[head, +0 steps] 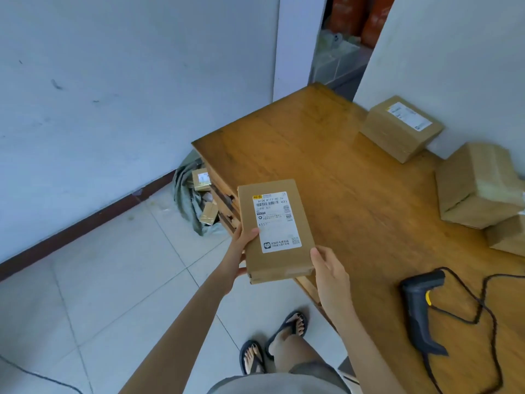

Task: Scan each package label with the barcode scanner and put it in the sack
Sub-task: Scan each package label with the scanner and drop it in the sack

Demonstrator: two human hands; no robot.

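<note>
A wooden tabletop (326,155) fills the right half of the frame, set into a corner of pale walls (113,81). The floor (113,265) at lower left is light tile, with a dark skirting board (85,223) along the wall's foot. A narrow opening at upper right shows orange shapes (360,18), too blurred to name.

The package (277,231), a flat brown box with its white label (277,221) facing up, is held in mid-frame over the tabletop's near left edge. The left hand (241,245) grips its left side, thumb on top beside the label. The right hand (329,268) holds the lower right corner, thumb against the edge. The fingers of both hands are hidden beneath the box.

The barcode scanner (420,305) lies on the tabletop at lower right, apart from both hands, its black cable (488,305) looping past the frame's edge. Two brown boxes (400,127) (477,186) sit against the right wall, and a third (508,236) is cut off by the frame.

On the floor left of the tabletop, the grey-green sack (184,200) stands open, partly hidden behind the tabletop's corner, with small parcels (201,179) showing inside. Feet in dark sandals (289,328) show at the bottom.
</note>
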